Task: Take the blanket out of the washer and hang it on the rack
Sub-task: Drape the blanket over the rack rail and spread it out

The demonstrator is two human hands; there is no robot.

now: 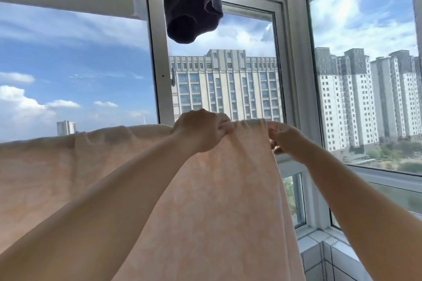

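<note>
Blanket (205, 201) hides the rack; both hands grip its edge.

The blanket (217, 189) hangs before the window (159, 64), a garment (194, 2) above, tiled ledge (328, 255) lower right.

**Two bare arms, nothing worn**

Both forearms are uncovered along all of their visible length, from the lower edge of the picture up to the wrists; no sleeve, cuff or glove shows on either. The left hand (202, 130) has no ring, watch or band on it, and its knuckles form a smooth rounded ridge. The right hand (288, 140) is likewise unadorned, with a plain wrist and short, unpainted fingernails, as far as they show
</note>
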